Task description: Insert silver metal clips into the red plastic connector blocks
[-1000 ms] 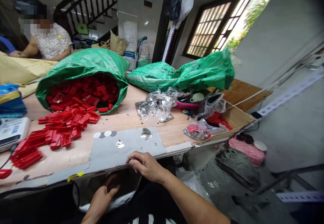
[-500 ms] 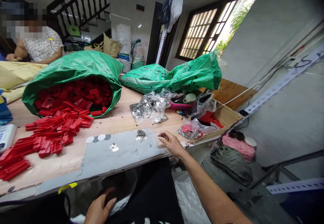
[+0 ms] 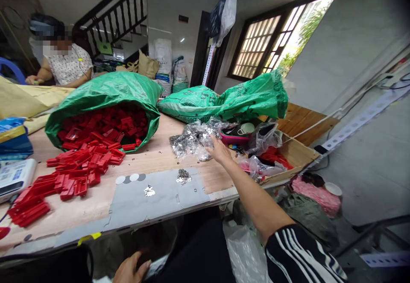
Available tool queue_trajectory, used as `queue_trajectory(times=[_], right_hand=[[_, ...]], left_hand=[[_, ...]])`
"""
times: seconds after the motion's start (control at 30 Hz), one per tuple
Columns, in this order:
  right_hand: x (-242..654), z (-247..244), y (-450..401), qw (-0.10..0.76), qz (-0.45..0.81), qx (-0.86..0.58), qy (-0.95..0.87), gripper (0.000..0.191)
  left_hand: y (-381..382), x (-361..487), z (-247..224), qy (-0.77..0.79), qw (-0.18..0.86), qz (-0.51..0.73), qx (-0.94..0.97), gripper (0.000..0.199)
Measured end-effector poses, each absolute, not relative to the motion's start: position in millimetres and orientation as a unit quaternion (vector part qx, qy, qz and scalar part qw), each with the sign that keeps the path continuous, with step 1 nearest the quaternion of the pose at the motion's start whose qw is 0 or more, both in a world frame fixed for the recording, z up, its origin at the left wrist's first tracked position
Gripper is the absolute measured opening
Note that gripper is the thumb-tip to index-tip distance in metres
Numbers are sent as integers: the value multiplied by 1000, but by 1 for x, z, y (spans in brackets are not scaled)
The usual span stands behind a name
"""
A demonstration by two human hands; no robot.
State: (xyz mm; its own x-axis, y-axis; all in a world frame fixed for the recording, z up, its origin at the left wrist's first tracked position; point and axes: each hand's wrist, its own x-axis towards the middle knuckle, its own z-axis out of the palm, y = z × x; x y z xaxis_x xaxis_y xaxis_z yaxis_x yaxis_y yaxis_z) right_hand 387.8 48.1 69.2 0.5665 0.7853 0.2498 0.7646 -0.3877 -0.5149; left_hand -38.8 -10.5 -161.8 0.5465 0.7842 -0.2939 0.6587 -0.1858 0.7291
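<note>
My right hand (image 3: 221, 150) reaches across the table to the clear plastic bags of small silvery metal pieces (image 3: 188, 140). Its fingers are stretched out at the right side of the bags; whether they touch the plastic I cannot tell. Low in the view, below the table edge, my left hand (image 3: 132, 269) rests near my lap, thumb and fingers apart, partly cut off by the frame. On the grey mat (image 3: 134, 199) lie a small heap of dark metal pieces (image 3: 183, 175) and a smaller heap of flat shiny pieces (image 3: 149, 191).
Red plastic parts (image 3: 80, 176) spill from a green sack (image 3: 109, 86) on the left. Another green sack (image 3: 224, 101) lies behind the bags. At right stands an open cardboard box (image 3: 301, 157) beside a pink-rimmed container (image 3: 235, 138). Across the table sits another person (image 3: 68, 63).
My right hand has moved forward from the mat's right edge to the plastic bags, its fingers extending. My left hand stays low. The view has shifted slightly.
</note>
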Motion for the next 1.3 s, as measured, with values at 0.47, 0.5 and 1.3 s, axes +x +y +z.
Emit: queue_trajectory(times=[0.47,0.5,1.3], right_hand=[[394,113,11,396,43,-777,-486,30],[387,123,4,427,85,-743,-508,31],[214,83,19,394,513,-551,-527,35]], left_hand=[[-21,-25,-80,411,571,173,689,33],[-23,-21,-64,383,615,181,665,32],[-22,56,-1,149,952,257,69,46]])
